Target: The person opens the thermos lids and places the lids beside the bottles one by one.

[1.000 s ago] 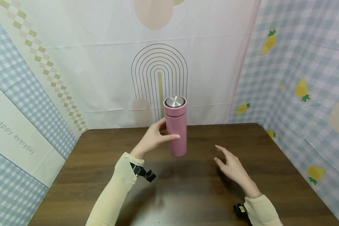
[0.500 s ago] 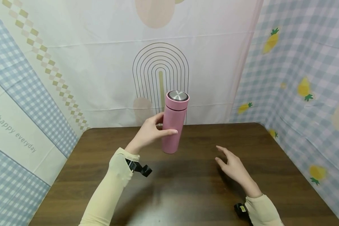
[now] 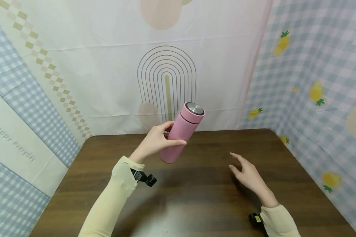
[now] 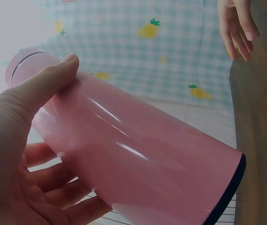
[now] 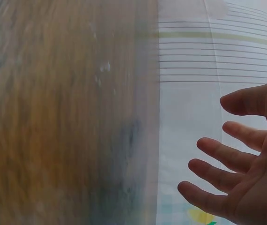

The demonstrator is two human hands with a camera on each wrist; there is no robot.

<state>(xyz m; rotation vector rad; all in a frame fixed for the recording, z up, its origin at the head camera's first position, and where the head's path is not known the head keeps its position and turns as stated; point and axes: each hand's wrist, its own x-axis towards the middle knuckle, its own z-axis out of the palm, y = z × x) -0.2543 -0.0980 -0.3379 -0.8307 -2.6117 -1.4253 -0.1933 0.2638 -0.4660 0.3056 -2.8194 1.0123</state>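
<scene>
A pink thermos flask (image 3: pixel 182 131) with a brushed steel disc on its lid (image 3: pixel 194 108) is held up over the table, its top leaning to the right. My left hand (image 3: pixel 154 140) grips its body, thumb across the near side and fingers round the far side. In the left wrist view the thumb presses the pink flask (image 4: pixel 138 140) near the lid seam, and its dark base rim shows at lower right. My right hand (image 3: pixel 249 174) hovers over the right part of the table, fingers spread and loosely bent, holding nothing; the right wrist view shows this right hand (image 5: pixel 246 164) with its palm bare.
The brown wooden table (image 3: pixel 207 197) reaches back to a white printed cloth (image 3: pixel 112 82) hanging behind it. A blue checked cloth with pineapples (image 3: pixel 302 125) hangs on the right, and another checked cloth (image 3: pixel 20 85) on the left. Each wrist carries a small black camera (image 3: pixel 145 177).
The flask has gone from upright to a clear tilt, its top swinging right and its base left, as the left hand turned and shifted slightly left. The right hand has barely moved.
</scene>
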